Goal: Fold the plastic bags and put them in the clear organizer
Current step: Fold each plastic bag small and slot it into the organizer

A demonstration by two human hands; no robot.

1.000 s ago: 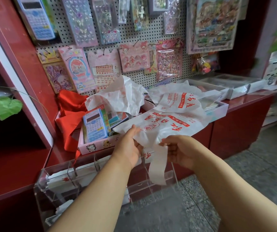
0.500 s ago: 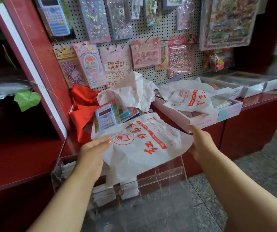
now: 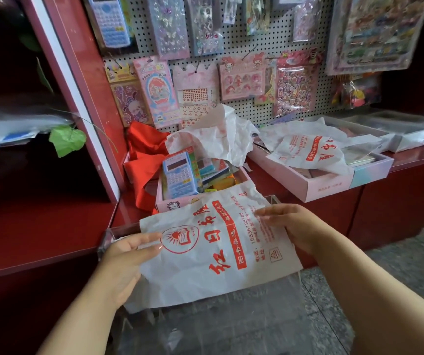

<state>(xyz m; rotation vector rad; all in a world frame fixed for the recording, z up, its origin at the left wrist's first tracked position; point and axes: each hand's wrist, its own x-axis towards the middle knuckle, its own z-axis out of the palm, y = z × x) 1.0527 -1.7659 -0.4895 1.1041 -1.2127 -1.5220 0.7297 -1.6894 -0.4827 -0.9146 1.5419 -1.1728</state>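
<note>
White plastic bag point(image 3: 218, 249) with red print lies spread flat across the top of the clear organizer point(image 3: 104, 240), which stands against the front of the red counter point(image 3: 410, 156). Bag not yet folded, by the look of it.

Left hand point(image 3: 126, 262) at the bag's 9 o'clock edge, fingers straight, tips laid on the film near the round logo. Right hand point(image 3: 290, 226) at about 2 o'clock, fingers extended and flat on the print. Both pressing or smoothing; neither pinches anything.

More bags wait: a crumpled one point(image 3: 221, 134) at 12 o'clock over a pink box point(image 3: 177, 203) of calculators, another printed one point(image 3: 310, 152) at 1 o'clock draped in a second pink box point(image 3: 316, 185). A red bag point(image 3: 144, 160) sits at 11 o'clock.

Risks, as I judge them:
- Bag's near edge overhangs the organizer toward the floor; thin film, little friction, so lifting both hands at once could let it slide off.
- Organizer's open top gives uneven support (compartments hidden under the bag); pressing a crease there may sag the film and leave a crooked fold.
- Trapped air could spring the fold open.
</note>
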